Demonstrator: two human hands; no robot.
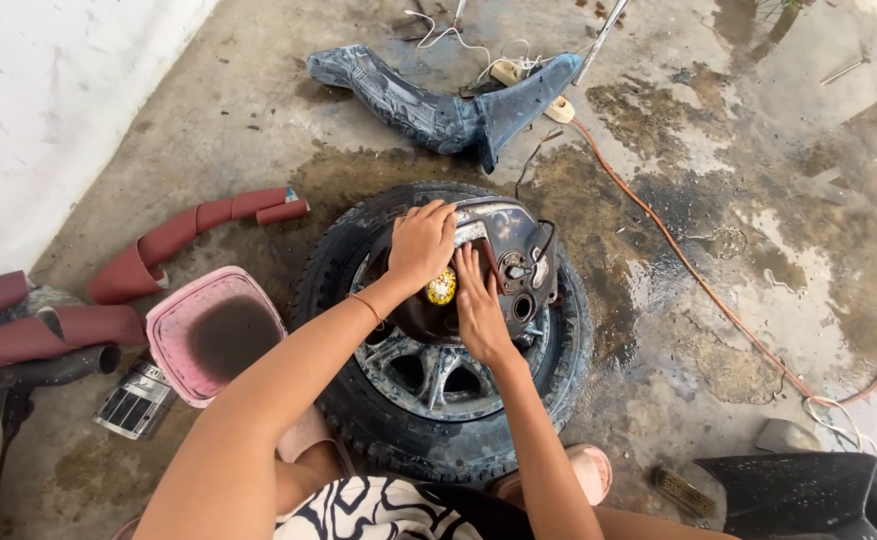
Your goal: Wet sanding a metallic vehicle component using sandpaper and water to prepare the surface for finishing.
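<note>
A dark, wet motorcycle fuel tank [509, 250] with a yellow round emblem [442, 287] rests on a car wheel [449, 400] lying flat on the concrete floor. My left hand [421, 243] presses down on the tank's upper left side, fingers curled over it. Flat on the tank's middle, just right of the emblem, lies my right hand [479, 305], with a small reddish-brown piece of sandpaper [492, 262] under its fingertips.
A pink square tub [174, 330] of dark water stands left of the wheel. Red sandpaper rolls [174, 240] lie along the white wall. A blue-grey body panel [439, 110] lies beyond, an orange cable [679, 250] crosses the wet floor, and a black panel [809, 495] is at bottom right.
</note>
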